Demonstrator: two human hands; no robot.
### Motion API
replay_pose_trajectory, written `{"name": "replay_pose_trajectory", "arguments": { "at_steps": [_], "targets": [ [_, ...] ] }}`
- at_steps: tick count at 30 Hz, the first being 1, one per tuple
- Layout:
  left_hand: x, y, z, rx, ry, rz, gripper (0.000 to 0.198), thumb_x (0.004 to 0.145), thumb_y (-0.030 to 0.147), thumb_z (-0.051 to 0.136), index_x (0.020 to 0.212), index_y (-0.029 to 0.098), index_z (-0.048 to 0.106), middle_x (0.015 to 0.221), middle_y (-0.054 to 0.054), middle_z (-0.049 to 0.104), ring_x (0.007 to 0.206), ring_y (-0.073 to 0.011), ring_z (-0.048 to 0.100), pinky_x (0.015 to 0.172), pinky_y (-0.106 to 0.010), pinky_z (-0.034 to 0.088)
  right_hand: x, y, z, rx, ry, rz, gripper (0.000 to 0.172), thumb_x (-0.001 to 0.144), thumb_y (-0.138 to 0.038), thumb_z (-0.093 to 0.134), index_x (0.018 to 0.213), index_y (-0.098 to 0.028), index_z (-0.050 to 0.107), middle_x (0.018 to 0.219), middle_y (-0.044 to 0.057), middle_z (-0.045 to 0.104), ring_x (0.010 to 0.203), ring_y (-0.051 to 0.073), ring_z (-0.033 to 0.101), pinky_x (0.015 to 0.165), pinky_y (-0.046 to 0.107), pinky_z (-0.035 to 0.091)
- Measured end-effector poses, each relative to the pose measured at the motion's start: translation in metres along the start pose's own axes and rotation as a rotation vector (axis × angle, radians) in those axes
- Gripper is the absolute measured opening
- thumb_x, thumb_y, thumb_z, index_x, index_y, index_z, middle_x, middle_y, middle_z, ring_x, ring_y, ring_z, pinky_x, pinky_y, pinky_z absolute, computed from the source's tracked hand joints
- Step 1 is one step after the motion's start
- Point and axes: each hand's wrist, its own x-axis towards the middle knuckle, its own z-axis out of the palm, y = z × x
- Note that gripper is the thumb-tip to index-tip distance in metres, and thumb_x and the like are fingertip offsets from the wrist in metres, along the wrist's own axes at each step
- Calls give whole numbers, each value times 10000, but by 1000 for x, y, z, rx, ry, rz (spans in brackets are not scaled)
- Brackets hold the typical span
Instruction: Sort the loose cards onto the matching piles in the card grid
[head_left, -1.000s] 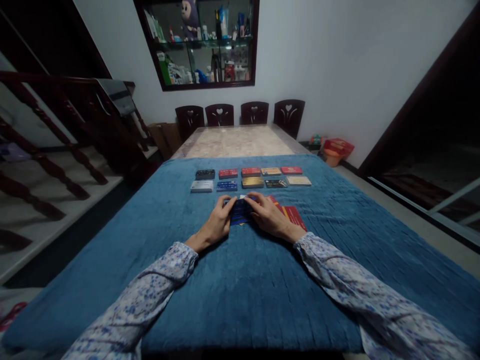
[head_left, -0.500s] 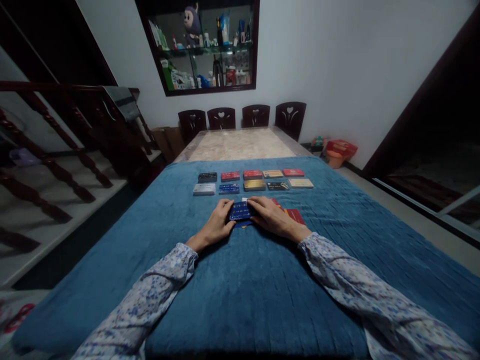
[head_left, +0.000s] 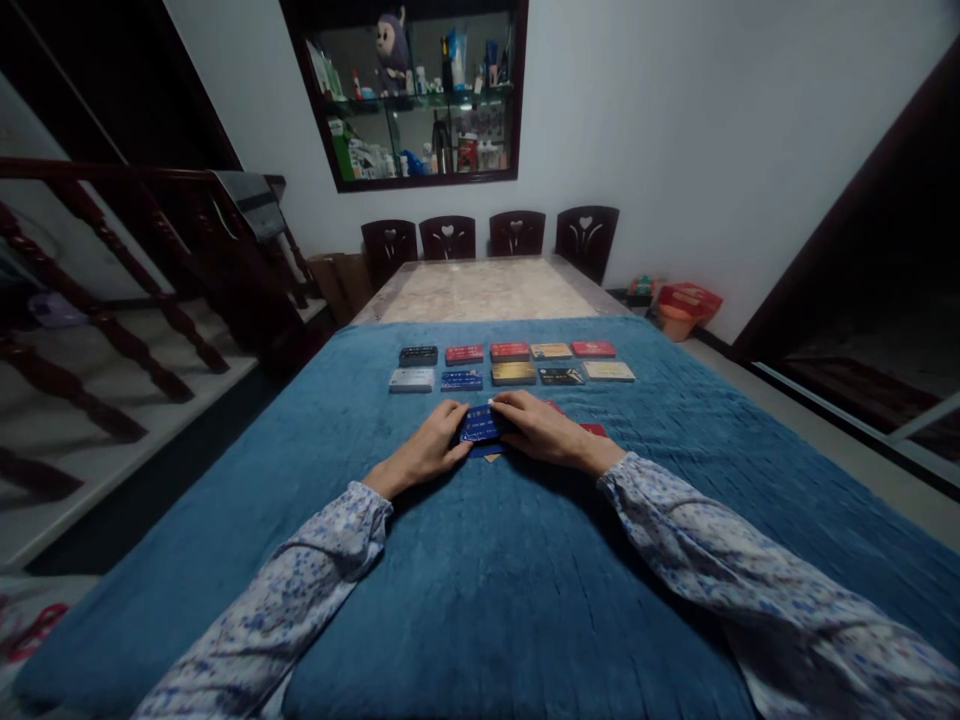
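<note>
A dark blue card (head_left: pixel 481 423), like a bank card, lies between my two hands, possibly as the top of a small stack. My left hand (head_left: pixel 431 440) grips its left edge with thumb and fingers. On its right side my right hand (head_left: pixel 546 430) closes over the edge and covers part of it. Another blue piece with a tan mark (head_left: pixel 491 457) shows just below the held card. Red cards (head_left: pixel 594 430) stick out from beneath and beyond my right hand, mostly hidden by it.
Two rows of card stacks lie beyond my hands, among them a black stack (head_left: pixel 418 356), a silver stack (head_left: pixel 411 380), a gold stack (head_left: pixel 514 373) and a cream stack (head_left: pixel 609 371). A blue cloth (head_left: pixel 480 580) covers the table's near part. Chairs (head_left: pixel 517 233) stand at the far end.
The view has shifted slightly. Both hands keep their hold on the blue card, and my right hand now hides more of the red cards.
</note>
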Motion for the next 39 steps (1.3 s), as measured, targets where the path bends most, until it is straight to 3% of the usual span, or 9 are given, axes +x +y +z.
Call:
{"name": "replay_pose_trajectory", "arguments": {
  "at_steps": [10,15,18,26,39],
  "targets": [
    [16,-27,-14,171,-61,39,493,886,240,658,1361,153,561,1263,-166,597,1171,-298,596,1041,-500,535,36,11,7,-189,-103,97,395,787,-182,820,1155,-145,680,1118,156,672,1029,290,647,899,459,553],
    [31,-36,-28,269,-130,3,464,867,227,653,1315,133,585,1224,-175,608,1144,-308,603,1012,-491,529,62,9,-10,-234,-221,94,357,850,-263,795,1154,-120,674,1109,174,675,1008,284,648,862,413,518],
    [40,-40,-37,324,-186,-45,425,868,214,632,1289,157,598,1231,-158,612,1173,-310,595,1020,-472,510,77,3,-21,-281,-329,157,426,876,-352,780,1192,-94,658,1154,198,666,1075,305,641,880,403,503],
    [60,-44,-53,432,-312,-189,401,882,227,579,1282,195,589,1321,-148,600,1264,-323,572,1034,-491,467,107,4,-23,-356,-443,260,345,913,-245,700,1235,-132,649,1287,201,647,1225,322,602,985,440,479],
    [88,-55,-53,466,-437,-259,402,880,217,574,1278,168,600,1359,-164,623,1296,-314,587,1064,-458,470,126,19,-14,-365,-513,354,350,904,-219,610,1240,-145,671,1339,199,652,1246,336,625,1033,481,479]
  ]
}}
